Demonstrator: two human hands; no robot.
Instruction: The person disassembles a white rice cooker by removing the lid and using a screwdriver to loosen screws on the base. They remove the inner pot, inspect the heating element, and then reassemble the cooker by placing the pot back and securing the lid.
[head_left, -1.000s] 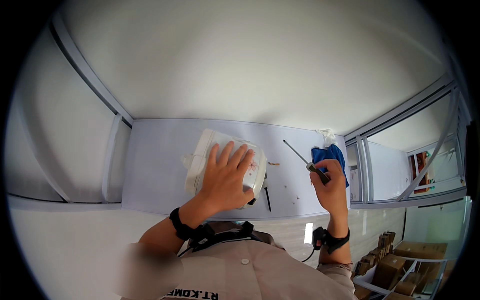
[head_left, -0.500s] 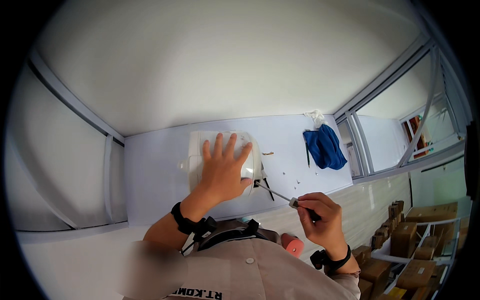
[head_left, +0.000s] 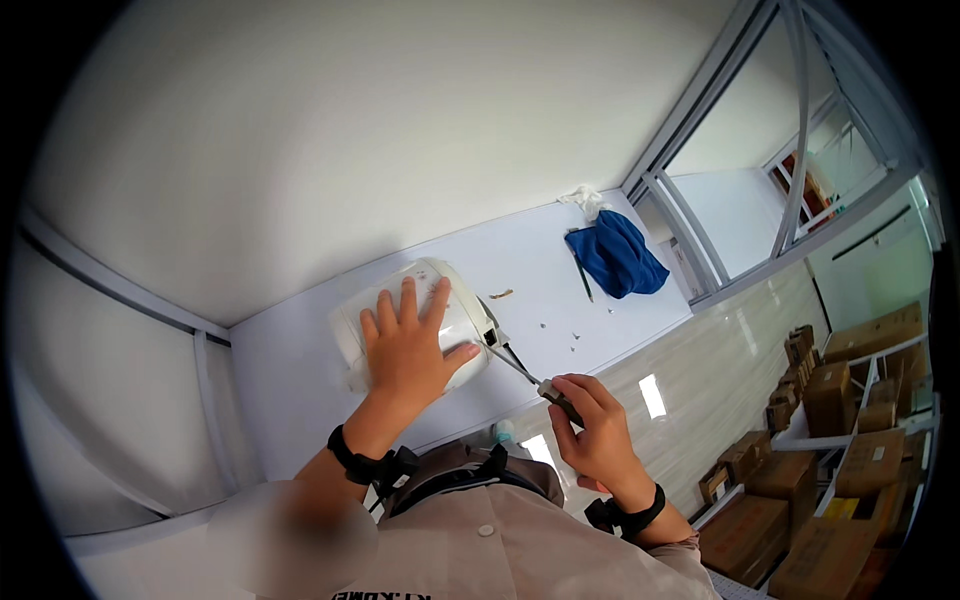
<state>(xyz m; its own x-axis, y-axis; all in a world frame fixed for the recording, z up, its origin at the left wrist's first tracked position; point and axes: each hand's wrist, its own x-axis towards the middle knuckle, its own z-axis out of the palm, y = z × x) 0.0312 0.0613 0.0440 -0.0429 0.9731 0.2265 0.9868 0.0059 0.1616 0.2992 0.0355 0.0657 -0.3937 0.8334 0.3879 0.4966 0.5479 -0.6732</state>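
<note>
So from my feed, closest in is the right hand (head_left: 590, 430), just off the near edge of the worktop (head_left: 300, 370), over the shiny floor. Its fingers are curled tight around the handle of a thin screwdriver (head_left: 515, 367), wrist bent back, and the shaft angles up and left so the tip meets the right side of the white appliance (head_left: 455, 320).

The left hand (head_left: 410, 345) lies flat on top of that appliance, fingers spread and pointing away from me, thumb out toward the screwdriver side. It's pressing down, not gripping anything. The appliance is a rounded white housing lying on the worktop not far from the near edge, roughly mid-width.

To the right there's a good stretch of bare white surface with just a few small screws (head_left: 560, 335) scattered on it. Further out a blue cloth (head_left: 620, 255) is bunched near the right end, a dark pen-like stick (head_left: 582, 275) lying just beside it, with a white rag (head_left: 585, 198) by the back wall. Cardboard boxes (head_left: 840, 400) sit stacked well off on the floor, lower right.
</note>
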